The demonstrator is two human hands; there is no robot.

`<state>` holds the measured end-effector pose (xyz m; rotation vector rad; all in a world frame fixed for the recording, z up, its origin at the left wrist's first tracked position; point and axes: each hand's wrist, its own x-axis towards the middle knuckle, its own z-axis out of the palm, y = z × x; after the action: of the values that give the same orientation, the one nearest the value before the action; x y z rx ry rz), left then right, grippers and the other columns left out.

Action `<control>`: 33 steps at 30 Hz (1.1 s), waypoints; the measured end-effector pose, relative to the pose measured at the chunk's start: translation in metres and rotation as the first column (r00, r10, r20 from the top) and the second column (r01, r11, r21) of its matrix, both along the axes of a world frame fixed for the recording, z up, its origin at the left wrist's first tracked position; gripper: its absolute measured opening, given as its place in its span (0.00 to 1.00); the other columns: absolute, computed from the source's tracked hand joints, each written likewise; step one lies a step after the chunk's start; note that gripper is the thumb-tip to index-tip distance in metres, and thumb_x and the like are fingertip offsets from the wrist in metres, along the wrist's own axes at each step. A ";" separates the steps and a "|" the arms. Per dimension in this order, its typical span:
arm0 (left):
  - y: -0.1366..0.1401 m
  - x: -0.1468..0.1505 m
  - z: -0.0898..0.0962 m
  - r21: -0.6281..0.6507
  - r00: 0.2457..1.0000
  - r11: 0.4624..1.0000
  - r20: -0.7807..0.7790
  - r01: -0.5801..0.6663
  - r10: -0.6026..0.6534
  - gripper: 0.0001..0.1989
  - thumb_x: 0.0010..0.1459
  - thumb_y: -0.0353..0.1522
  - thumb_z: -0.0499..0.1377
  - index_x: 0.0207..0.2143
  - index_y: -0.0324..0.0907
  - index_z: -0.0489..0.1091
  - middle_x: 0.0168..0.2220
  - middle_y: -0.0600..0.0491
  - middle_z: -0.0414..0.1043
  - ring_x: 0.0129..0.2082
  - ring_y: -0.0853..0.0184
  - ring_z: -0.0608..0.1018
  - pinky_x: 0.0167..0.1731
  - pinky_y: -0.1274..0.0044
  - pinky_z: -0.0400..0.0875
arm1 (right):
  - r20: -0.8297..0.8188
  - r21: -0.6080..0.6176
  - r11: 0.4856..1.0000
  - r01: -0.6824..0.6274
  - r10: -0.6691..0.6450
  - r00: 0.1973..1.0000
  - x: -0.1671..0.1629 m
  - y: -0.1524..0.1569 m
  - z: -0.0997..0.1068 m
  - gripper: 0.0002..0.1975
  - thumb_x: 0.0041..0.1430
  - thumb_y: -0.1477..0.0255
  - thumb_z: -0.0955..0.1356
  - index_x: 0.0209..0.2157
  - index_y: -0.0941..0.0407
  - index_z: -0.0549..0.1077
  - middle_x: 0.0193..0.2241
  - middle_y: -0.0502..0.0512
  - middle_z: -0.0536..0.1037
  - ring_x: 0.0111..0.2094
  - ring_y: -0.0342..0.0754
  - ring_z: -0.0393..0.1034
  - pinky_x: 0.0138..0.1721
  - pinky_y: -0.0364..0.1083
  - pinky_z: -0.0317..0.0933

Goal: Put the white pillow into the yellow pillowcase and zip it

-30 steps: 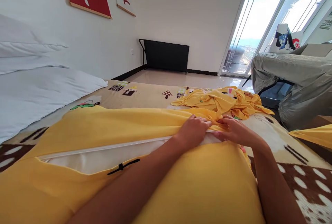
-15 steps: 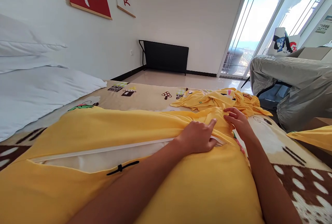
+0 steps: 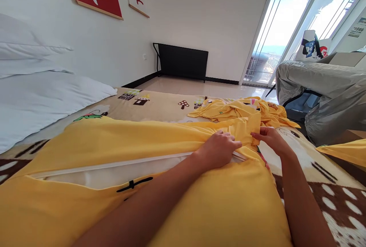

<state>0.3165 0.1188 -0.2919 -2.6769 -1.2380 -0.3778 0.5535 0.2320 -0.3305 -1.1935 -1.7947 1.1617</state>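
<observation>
And here's the patterned blanket [image 3: 162,104] spread wide, with the big yellow cover [image 3: 122,136] across it, right under both grips! Its long opening shows a white inner piece [image 3: 94,178], well to the left of the fingers. Left hand [image 3: 219,149]: forearm slanting across the cover, palm down, fingers curled over the opening's far end; whether they pinch, can't tell. Right hand [image 3: 270,140]: wrist bent inward, thumb and fingers pinching the cover's raised flap [image 3: 246,128]!

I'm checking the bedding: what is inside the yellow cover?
Smooth white fabric shows where the yellow cover gapes. The left hand and forearm hide part of it; everything deeper is covered.
</observation>
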 end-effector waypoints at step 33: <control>-0.004 0.011 0.003 0.092 0.998 0.994 -0.024 0.059 -0.057 0.04 0.48 0.27 0.53 0.29 0.41 0.63 0.23 0.50 0.73 0.25 0.64 0.74 0.40 0.71 0.64 | 0.060 0.318 0.937 0.145 -0.173 0.983 -0.053 -0.031 0.016 0.22 0.50 0.52 0.66 0.24 0.59 0.71 0.22 0.53 0.73 0.24 0.46 0.63 0.23 0.42 0.56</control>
<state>0.3272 0.1144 -0.2884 -2.6356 -1.1109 -0.4029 0.5005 0.2010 -0.3141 -1.1876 -1.8261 0.7102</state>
